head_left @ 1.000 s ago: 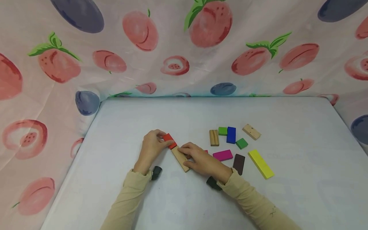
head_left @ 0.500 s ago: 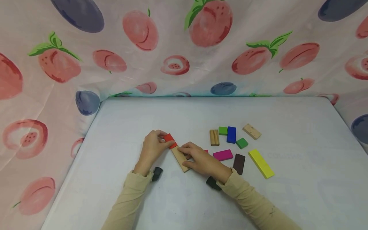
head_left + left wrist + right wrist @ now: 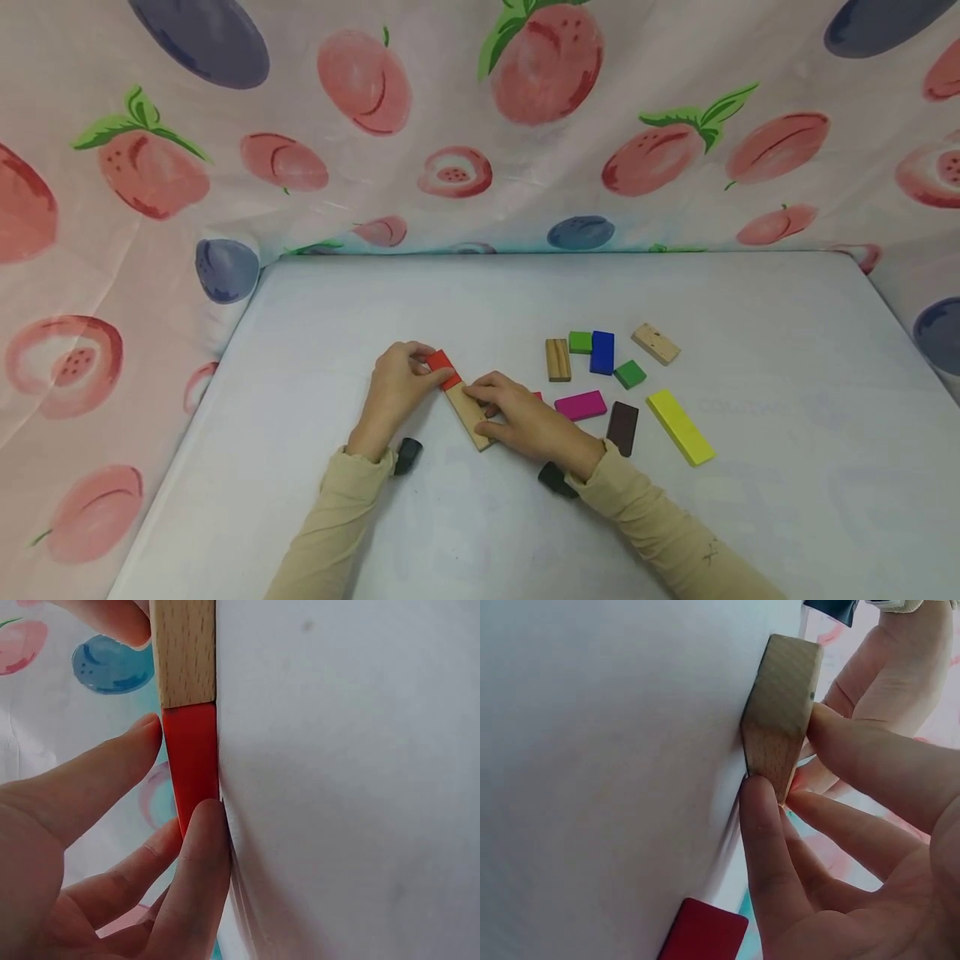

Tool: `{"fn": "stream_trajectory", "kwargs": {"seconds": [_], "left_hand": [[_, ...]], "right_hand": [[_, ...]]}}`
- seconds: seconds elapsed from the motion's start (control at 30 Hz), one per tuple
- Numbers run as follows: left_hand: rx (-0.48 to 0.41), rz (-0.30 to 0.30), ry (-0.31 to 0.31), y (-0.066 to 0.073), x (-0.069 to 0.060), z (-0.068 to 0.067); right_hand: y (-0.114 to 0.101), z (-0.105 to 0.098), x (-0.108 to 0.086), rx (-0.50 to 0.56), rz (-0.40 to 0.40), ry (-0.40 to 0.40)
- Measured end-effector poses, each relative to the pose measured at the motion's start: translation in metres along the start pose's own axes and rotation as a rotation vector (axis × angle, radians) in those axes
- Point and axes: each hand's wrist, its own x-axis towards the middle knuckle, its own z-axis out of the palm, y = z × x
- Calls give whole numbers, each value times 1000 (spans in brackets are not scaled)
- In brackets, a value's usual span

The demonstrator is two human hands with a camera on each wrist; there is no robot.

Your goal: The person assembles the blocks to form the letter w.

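A red block [image 3: 441,362] lies end to end with a longer plain wooden block [image 3: 467,414] on the white table, making one slanted line. My left hand [image 3: 396,385] holds the red block, thumb on the near side and fingers around its far end. In the left wrist view the red block [image 3: 191,750] meets the wooden block [image 3: 185,652] with no visible gap. With thumb and fingers my right hand [image 3: 528,421] grips the wooden block along its sides; the right wrist view shows its near end [image 3: 784,690] between them.
Right of my hands lie a striped wooden block [image 3: 558,360], a blue block [image 3: 602,352], two green blocks, a magenta block [image 3: 581,406], a dark brown block [image 3: 622,427], a yellow block [image 3: 681,427] and a pale wooden block [image 3: 656,343]. A red block [image 3: 705,934] sits beside my right hand.
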Motion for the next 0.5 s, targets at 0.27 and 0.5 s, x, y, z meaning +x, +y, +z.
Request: {"fn": "stream_trajectory", "kwargs": {"seconds": [0.27, 0.5], "left_hand": [[-31, -6, 5, -2, -1, -3], [-29, 16, 15, 0, -3, -5]], "right_hand": [[2, -1, -1, -7, -13, 21], [3, -4, -3, -41, -26, 60]]}}
